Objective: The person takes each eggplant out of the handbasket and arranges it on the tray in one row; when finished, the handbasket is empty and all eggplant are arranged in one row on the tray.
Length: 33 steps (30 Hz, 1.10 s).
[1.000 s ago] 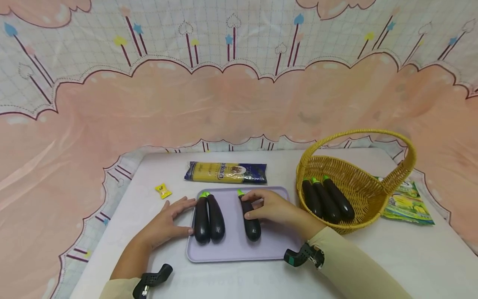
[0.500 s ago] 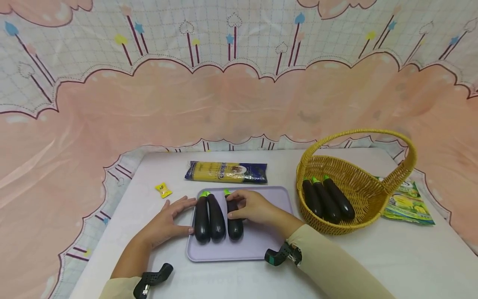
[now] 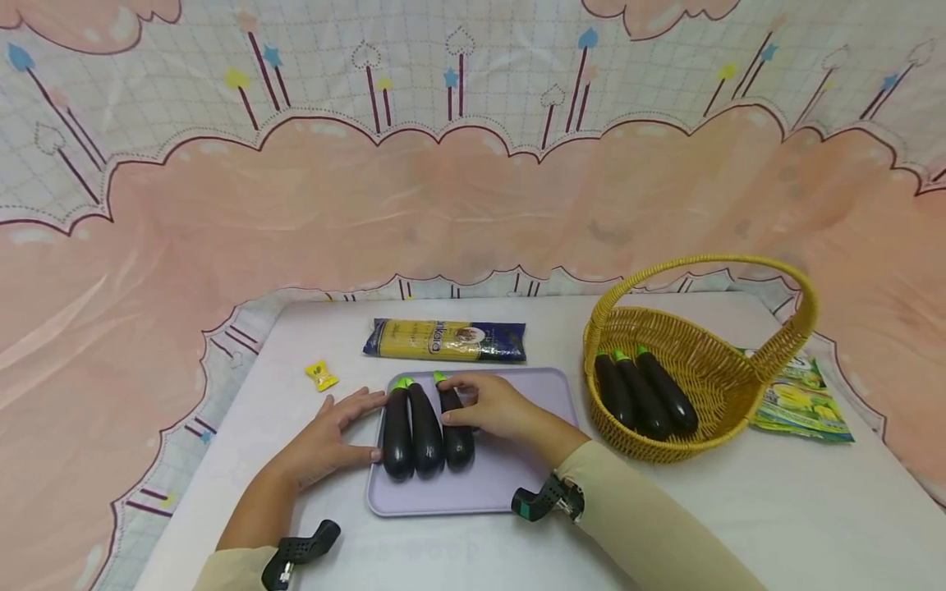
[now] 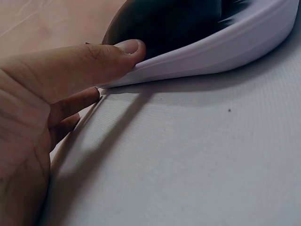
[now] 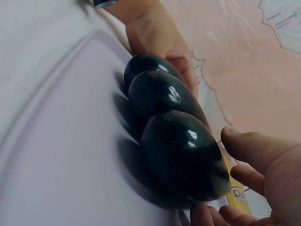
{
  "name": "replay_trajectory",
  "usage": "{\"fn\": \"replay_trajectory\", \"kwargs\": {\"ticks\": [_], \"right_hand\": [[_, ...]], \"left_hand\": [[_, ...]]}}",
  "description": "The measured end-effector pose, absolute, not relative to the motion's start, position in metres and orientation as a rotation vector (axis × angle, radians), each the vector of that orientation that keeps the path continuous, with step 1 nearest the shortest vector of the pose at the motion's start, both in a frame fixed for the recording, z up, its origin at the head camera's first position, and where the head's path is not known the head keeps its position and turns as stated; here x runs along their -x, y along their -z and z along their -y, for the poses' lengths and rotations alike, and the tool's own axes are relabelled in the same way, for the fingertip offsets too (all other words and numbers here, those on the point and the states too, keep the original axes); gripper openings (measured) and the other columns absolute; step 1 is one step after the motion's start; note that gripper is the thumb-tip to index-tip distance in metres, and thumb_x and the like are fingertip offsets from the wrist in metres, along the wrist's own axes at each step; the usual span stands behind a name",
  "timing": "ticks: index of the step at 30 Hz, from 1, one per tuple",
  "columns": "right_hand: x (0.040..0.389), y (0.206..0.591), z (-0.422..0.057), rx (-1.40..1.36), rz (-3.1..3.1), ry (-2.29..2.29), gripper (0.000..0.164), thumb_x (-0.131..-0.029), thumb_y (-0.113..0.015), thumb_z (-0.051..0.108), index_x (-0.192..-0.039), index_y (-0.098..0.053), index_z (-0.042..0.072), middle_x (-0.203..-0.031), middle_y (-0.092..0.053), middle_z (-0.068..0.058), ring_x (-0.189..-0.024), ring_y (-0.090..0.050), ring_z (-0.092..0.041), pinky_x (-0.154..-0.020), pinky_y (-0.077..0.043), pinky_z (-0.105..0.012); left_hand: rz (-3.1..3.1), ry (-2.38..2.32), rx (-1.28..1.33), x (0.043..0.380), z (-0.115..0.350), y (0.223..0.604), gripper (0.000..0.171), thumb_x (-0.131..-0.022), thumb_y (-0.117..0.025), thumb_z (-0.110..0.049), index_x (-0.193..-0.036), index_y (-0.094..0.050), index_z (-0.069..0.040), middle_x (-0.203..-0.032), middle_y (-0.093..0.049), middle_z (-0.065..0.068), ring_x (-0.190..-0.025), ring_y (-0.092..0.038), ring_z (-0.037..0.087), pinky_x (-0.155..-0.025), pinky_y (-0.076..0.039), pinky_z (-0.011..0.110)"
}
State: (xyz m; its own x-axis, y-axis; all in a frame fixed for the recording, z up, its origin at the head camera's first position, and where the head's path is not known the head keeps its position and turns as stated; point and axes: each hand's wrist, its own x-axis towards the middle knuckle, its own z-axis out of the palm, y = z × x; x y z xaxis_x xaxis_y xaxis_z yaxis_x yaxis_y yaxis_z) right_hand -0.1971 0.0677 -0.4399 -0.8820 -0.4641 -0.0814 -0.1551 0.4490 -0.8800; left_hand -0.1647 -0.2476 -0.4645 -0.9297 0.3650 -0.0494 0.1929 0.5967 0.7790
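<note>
Three dark eggplants lie side by side on the lilac tray (image 3: pixel 517 492), green stem ends pointing away. My right hand (image 3: pixel 497 406) grips the rightmost eggplant (image 3: pixel 458 447), thumb on its left side and fingers on the far side, covering part of its upper half. The middle eggplant (image 3: pixel 426 435) and the left eggplant (image 3: pixel 397 439) lie closely together. At the tray's left edge, my left hand (image 3: pixel 325 439) rests with extended fingers; in the left wrist view its thumb (image 4: pixel 129 49) touches the rim beside the dark eggplant. The other left fingers are partly hidden there.
A wicker basket (image 3: pixel 709 394) with a tall handle stands to the right, holding three eggplants (image 3: pixel 645 398). Behind it lies a green packet (image 3: pixel 801 402). A pasta packet (image 3: pixel 443 341) lies beyond the tray, and a small yellow wrapped candy (image 3: pixel 321 376) lies to the left.
My right hand has slid the rightmost eggplant leftward across the tray, up beside the other two. The left hand has stayed at the tray's left edge.
</note>
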Motion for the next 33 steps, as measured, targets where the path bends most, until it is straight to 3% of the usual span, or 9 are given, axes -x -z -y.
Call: {"fn": "replay_trajectory", "kwargs": {"ticks": [3,8,11,15,19,33], "right_hand": [[0.197,0.439,-0.069,0.509,-2.399,1.402,0.051,-0.09,-0.088,0.021,-0.139,-0.071,0.016,-0.143,-0.063,-0.021,-0.121,-0.069,-0.033,-0.087,-0.063,-0.036],[0.195,0.436,-0.074,0.454,-2.388,1.401,0.057,-0.091,-0.087,0.021,-0.144,-0.067,0.015,-0.145,-0.059,-0.019,-0.087,-0.071,-0.023,-0.066,-0.06,-0.031],[0.194,0.433,-0.078,0.461,-2.389,1.41,0.058,-0.091,-0.087,0.021,-0.145,-0.066,0.014,-0.146,-0.059,-0.019,-0.074,-0.07,-0.021,-0.062,-0.059,-0.03],[0.193,0.428,-0.082,0.46,-2.377,1.454,0.058,-0.091,-0.087,0.019,-0.144,-0.066,0.013,-0.149,-0.057,-0.017,-0.102,-0.072,-0.027,-0.069,-0.064,-0.034],[0.19,0.418,-0.09,0.444,-2.381,1.474,0.057,-0.091,-0.086,0.019,-0.144,-0.066,0.013,-0.15,-0.057,-0.011,-0.127,-0.063,-0.034,-0.078,-0.065,-0.037],[0.174,0.387,-0.131,0.491,-2.415,1.359,0.054,-0.093,-0.085,0.03,-0.142,-0.067,0.019,-0.147,-0.063,-0.001,-0.123,-0.065,-0.024,-0.093,-0.061,-0.041]], "left_hand": [[-2.623,-1.241,-0.466,0.165,0.248,0.465,0.085,-0.077,-0.096,-0.031,-0.153,-0.06,-0.017,-0.166,-0.045,0.016,-0.162,-0.019,0.041,-0.129,0.012,0.064],[-2.621,-1.239,-0.458,0.165,0.247,0.464,0.086,-0.077,-0.096,-0.03,-0.153,-0.059,-0.017,-0.166,-0.045,0.016,-0.162,-0.018,0.041,-0.129,0.012,0.063],[-2.624,-1.232,-0.459,0.165,0.248,0.463,0.086,-0.077,-0.096,-0.03,-0.154,-0.059,-0.016,-0.166,-0.045,0.015,-0.162,-0.018,0.041,-0.129,0.012,0.063],[-2.624,-1.237,-0.459,0.164,0.248,0.463,0.086,-0.077,-0.096,-0.03,-0.153,-0.059,-0.016,-0.166,-0.046,0.015,-0.162,-0.018,0.041,-0.129,0.012,0.063],[-2.623,-1.244,-0.461,0.164,0.247,0.462,0.086,-0.077,-0.096,-0.03,-0.153,-0.059,-0.016,-0.165,-0.046,0.015,-0.162,-0.018,0.041,-0.129,0.012,0.063],[-2.609,-1.26,-0.436,0.163,0.246,0.463,0.086,-0.077,-0.096,-0.028,-0.153,-0.059,-0.016,-0.166,-0.046,0.014,-0.163,-0.017,0.04,-0.129,0.012,0.063]]}}
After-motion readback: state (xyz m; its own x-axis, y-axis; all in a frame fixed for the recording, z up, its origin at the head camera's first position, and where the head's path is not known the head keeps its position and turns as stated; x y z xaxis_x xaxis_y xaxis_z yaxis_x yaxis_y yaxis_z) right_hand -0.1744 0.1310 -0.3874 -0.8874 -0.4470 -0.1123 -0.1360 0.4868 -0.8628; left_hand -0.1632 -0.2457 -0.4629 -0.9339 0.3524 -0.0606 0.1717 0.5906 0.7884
